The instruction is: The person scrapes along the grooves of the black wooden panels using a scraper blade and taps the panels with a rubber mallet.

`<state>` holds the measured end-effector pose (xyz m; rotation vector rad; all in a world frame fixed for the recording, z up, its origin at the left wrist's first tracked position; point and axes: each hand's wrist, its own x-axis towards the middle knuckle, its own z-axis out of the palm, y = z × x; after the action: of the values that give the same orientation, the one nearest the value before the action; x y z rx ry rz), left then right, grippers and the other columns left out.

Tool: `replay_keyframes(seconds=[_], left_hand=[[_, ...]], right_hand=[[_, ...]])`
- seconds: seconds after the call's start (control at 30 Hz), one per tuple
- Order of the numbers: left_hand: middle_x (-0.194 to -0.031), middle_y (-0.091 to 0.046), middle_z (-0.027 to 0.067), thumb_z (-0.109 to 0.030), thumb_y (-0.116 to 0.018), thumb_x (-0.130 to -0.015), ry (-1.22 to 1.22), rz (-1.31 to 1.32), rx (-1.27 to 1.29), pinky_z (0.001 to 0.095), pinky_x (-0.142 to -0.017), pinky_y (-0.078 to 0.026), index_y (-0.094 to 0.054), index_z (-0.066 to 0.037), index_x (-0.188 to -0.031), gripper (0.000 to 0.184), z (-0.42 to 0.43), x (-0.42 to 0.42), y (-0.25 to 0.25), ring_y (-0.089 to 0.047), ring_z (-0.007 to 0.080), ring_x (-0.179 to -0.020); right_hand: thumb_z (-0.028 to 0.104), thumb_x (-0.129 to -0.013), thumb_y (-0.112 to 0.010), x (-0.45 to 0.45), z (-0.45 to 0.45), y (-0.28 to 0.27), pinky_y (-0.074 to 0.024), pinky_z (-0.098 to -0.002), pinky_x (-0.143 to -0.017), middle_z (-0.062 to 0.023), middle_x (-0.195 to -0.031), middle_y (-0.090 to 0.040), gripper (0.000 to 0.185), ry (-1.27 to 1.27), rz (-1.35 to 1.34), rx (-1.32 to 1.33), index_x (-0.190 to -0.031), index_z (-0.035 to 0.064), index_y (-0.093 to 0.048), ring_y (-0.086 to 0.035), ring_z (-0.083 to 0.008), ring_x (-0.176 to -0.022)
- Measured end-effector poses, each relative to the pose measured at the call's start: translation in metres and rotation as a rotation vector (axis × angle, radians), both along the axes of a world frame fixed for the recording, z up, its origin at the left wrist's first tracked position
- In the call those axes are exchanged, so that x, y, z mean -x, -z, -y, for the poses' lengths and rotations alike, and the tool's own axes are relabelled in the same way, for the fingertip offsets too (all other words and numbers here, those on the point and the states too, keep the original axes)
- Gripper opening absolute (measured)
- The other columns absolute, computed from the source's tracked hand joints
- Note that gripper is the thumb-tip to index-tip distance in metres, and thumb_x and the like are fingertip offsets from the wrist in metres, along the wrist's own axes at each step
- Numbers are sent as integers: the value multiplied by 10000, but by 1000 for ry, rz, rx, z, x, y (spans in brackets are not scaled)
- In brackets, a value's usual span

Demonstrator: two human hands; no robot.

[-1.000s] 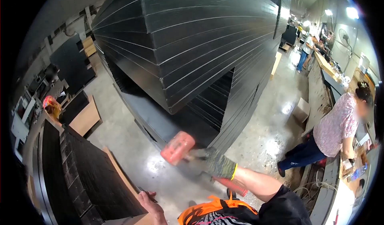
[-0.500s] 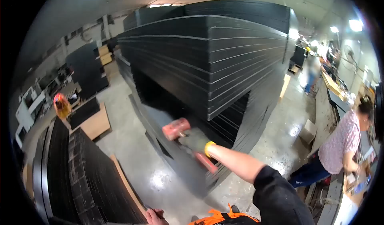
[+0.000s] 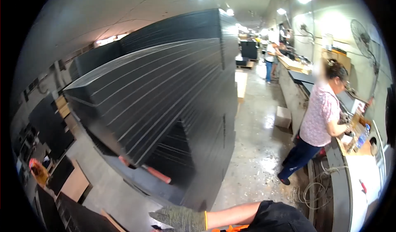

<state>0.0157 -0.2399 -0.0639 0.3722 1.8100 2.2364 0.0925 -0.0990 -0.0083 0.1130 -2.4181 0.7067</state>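
Note:
My right hand (image 3: pixel 179 219), in a grey-green glove with a yellow cuff, is low in view beside the black panel stack. Its fingers stretch leftward, and I see nothing held in them. A red-and-black tool (image 3: pixel 159 175) lies on the low ledge of the stack, partly hidden behind the overhanging panels; its exact kind is unclear. The tall stack of black panels (image 3: pixel 156 83) has a recess under its upper layers. Only a sliver of what seems to be my left hand (image 3: pixel 155 230) shows at the bottom edge, its fingers hidden.
At right, a person (image 3: pixel 319 112) in a patterned top works at a long bench (image 3: pixel 359 166). A cardboard box (image 3: pixel 283 117) and looped cable (image 3: pixel 310 195) are near the bench. More black panels (image 3: pixel 82 211) stand lower left. Another person (image 3: pixel 271 58) is farther down the aisle.
My right hand has let go of the red tool, now on the ledge, and drawn back toward me. The view has swung right, and my left hand has nearly left it.

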Motion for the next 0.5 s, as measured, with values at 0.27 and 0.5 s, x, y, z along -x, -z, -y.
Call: replay_keyframes(seconds=[0.27,0.5], left_hand=[[-804,-557,-21,-79,-574,-930,402,-235,101,254,-727,-433,-602,-29,-819,125,-77,-75,-64,-501,94,-772],[-818,-531,13,24,-631,-847,730,-262,-6,239,-716,-416,-611,6,-837,29,-120,-110,-77,-506,108,-792]], right_hand=[[358,-965,-499,-86,-18,17,-498,-354,-854,-140,-1222,-593,500,244,-15,564,-1345,35,-467,-608,-288,-1085],[327,-957,-558,-176,-36,-57,-507,-314,-800,-71,-1118,-623,504,174,16,1132,-1383,77,-458,-605,-127,-906]])
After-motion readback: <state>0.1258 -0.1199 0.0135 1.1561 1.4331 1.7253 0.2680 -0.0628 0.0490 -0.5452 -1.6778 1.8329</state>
